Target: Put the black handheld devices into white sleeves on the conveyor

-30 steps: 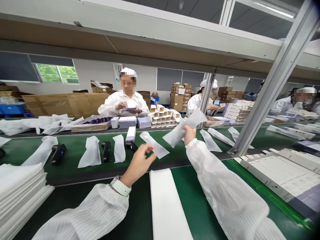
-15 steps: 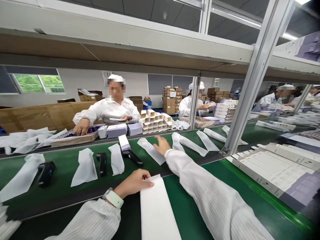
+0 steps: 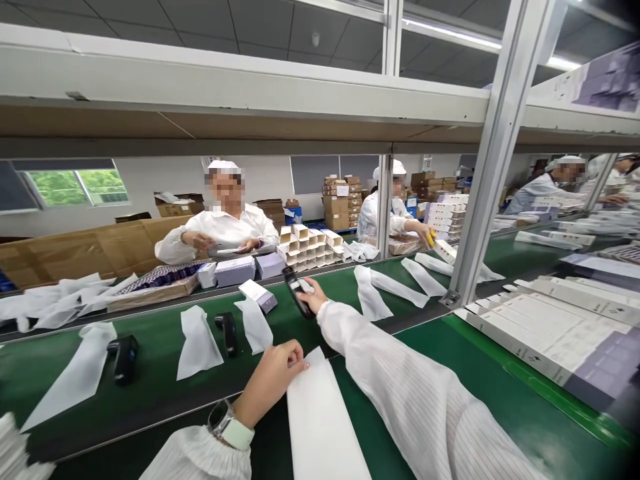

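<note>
My right hand (image 3: 314, 298) is stretched out over the green conveyor belt (image 3: 150, 347) and is closed round a black handheld device (image 3: 297, 292), lifted off the belt. My left hand (image 3: 273, 377) rests with curled fingers on the top corner of a long white pouch (image 3: 320, 427) lying on the green table in front of me. A small white and purple box (image 3: 257, 294) lies on the belt just left of the lifted device.
Two more black devices (image 3: 229, 332) (image 3: 125, 357) and several white pouches (image 3: 197, 343) lie on the belt. A slanted metal post (image 3: 487, 160) rises at right, beside flat white cartons (image 3: 560, 333). Co-workers in white sit across the belt, with boxes (image 3: 234, 270).
My right hand put a white pouch down on the belt and then picked up the black device. My left hand came down onto the pouch in front of me.
</note>
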A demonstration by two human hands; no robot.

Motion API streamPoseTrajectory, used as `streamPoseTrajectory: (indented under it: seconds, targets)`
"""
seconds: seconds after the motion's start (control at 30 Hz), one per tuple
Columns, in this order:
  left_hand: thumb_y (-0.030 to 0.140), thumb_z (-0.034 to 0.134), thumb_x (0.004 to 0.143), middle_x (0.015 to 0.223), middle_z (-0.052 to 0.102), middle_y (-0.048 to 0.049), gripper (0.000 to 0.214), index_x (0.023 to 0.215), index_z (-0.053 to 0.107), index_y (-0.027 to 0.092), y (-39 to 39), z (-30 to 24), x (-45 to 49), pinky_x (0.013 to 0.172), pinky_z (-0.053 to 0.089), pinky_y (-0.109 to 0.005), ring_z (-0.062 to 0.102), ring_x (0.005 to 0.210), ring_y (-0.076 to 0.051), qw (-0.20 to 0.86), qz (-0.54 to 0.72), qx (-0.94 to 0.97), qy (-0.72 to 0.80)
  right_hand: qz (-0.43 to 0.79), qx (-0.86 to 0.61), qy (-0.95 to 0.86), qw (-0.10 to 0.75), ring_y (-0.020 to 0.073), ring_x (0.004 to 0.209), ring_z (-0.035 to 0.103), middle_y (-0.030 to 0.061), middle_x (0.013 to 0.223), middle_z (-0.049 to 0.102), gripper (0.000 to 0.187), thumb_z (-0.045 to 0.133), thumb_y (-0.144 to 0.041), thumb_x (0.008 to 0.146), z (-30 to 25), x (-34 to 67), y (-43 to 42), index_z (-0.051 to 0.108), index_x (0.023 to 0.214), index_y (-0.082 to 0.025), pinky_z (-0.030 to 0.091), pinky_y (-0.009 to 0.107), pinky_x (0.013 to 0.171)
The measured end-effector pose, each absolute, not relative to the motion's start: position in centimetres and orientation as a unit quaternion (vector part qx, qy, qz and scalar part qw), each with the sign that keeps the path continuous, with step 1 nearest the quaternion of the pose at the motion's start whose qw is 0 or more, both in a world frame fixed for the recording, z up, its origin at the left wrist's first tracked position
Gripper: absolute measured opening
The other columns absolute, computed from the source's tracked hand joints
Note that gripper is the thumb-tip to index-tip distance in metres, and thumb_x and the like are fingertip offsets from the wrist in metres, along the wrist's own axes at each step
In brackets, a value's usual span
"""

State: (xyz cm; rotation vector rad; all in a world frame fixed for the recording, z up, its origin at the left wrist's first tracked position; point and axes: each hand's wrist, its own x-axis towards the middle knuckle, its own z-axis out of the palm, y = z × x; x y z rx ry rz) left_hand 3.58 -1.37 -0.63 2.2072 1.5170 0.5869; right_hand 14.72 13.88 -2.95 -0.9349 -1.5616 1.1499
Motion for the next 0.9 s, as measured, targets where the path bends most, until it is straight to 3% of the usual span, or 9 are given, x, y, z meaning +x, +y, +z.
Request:
streamPoseTrajectory:
  seconds: [0.07, 0.17, 0.4, 0.63, 0.77, 0.9]
  targets:
    - [0.04, 0.043, 0.075, 0.087, 0.058, -0.0037, 0.025, 0.066, 0.056, 0.02, -1.5, -0.7, 3.5, 0.069, 0.039, -0.031, 0.051, 0.084, -0.021, 0.143, 0.217, 0.812, 0.522, 0.547, -0.33, -0.585, 0.501, 0.016, 0.081, 0.059, -0.0011, 0.087, 0.053, 0.074, 0.052, -0.015, 0.066, -1.1, 16.7, 12.9, 0.005, 0.12, -0.031, 0.046, 0.035, 0.069]
    - [0.04, 0.041, 0.078, 0.112, 0.05, -0.0036, 0.031, 0.064, 0.062, 0.023, -1.8, -0.8, 3.5, 0.085, 0.032, -0.041, 0.037, 0.108, -0.027, 0.064, 0.222, 0.842, 0.487, 0.646, -0.251, -0.527, 0.492, 0.0171, 0.071, 0.062, -0.0053, 0.082, 0.052, 0.086, 0.064, -0.013, 0.054, 1.1, 19.2, 10.3, 0.009, 0.115, -0.037, 0.048, 0.038, 0.064]
    - [0.046, 0.042, 0.076, 0.108, 0.049, -0.0049, 0.037, 0.057, 0.062, 0.021, -1.7, -0.9, 3.6, 0.084, 0.034, -0.043, 0.036, 0.107, -0.027, 0.038, 0.228, 0.842, 0.487, 0.644, -0.248, -0.57, 0.445, 0.017, 0.06, 0.06, -0.0053, 0.081, 0.046, 0.084, 0.071, -0.023, 0.051, 1.4, 20.0, 6.6, 0.017, 0.113, -0.041, 0.049, 0.042, 0.057]
    - [0.05, 0.048, 0.071, 0.109, 0.045, -0.0041, 0.037, 0.053, 0.054, 0.019, -1.2, -0.2, 3.7, 0.085, 0.033, -0.043, 0.034, 0.107, -0.027, 0.089, 0.325, 0.787, 0.517, 0.627, -0.298, -0.581, 0.424, 0.0129, 0.059, 0.056, -0.0038, 0.073, 0.05, 0.06, 0.067, -0.044, 0.054, 1.1, 18.8, 6.7, 0.035, 0.102, -0.029, 0.046, 0.028, 0.05]
    - [0.051, 0.053, 0.067, 0.107, 0.042, -0.004, 0.033, 0.056, 0.054, 0.019, -0.8, 0.7, 3.5, 0.085, 0.035, -0.039, 0.039, 0.103, -0.024, 0.106, 0.434, 0.71, 0.544, 0.674, -0.251, -0.613, 0.328, 0.0082, 0.059, 0.053, -0.0015, 0.072, 0.053, 0.043, 0.059, -0.054, 0.059, 0.3, 18.4, 5.9, 0.052, 0.084, -0.019, 0.043, 0.022, 0.056]
    - [0.049, 0.052, 0.068, 0.109, 0.042, -0.0025, 0.031, 0.059, 0.054, 0.02, -1.1, 1.7, 3.6, 0.078, 0.039, -0.032, 0.043, 0.1, -0.022, 0.124, 0.479, 0.679, 0.542, 0.682, -0.184, -0.691, 0.153, 0.0114, 0.063, 0.054, 0.0017, 0.068, 0.056, 0.042, 0.071, -0.042, 0.048, -0.3, 18.1, 5.2, 0.06, 0.074, -0.011, 0.042, 0.026, 0.063]
